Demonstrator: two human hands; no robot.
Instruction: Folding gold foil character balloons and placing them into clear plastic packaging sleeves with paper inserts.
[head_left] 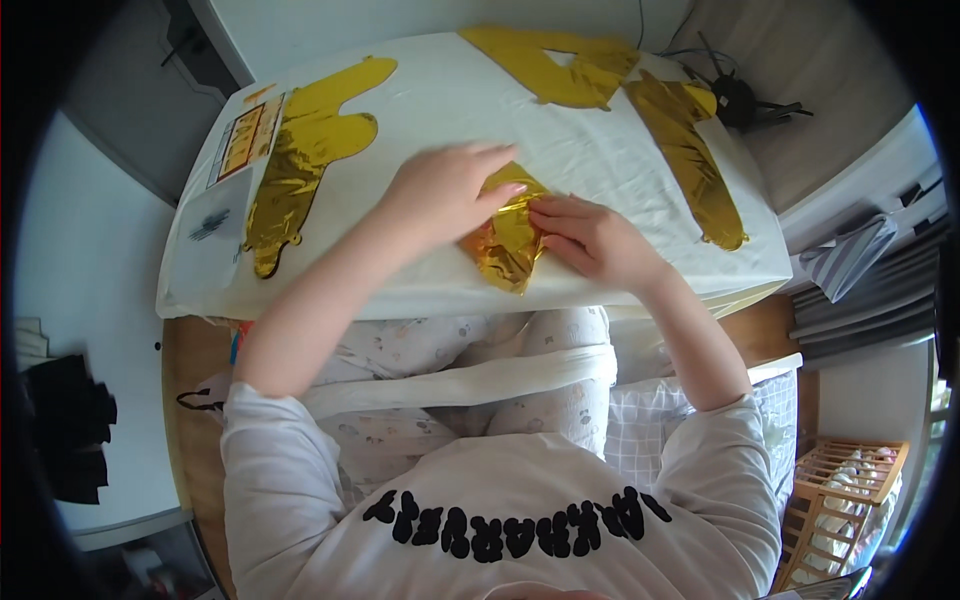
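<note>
On the white-covered table in front of me lies a crinkled, folded gold foil balloon [512,240]. My left hand [450,195] is over its upper left part, with thumb and fingers apart; the hand is slightly blurred. At the balloon's right edge is my right hand [590,232], its fingers close together and gripping the foil. The fingertips' undersides are hidden. Further out lie other flat gold foil balloons: a letter- or number-shaped one [310,140] at the left, a triangular one [580,85] at the far side, and a long one [690,160] at the right.
A printed sheet [245,140] and a clear plastic bag [212,220] with thin dark sticks lie along the table's left edge. A small black tripod-like object [737,100] stands at the far right corner. A wooden slatted rack [845,500] is on the floor at the right.
</note>
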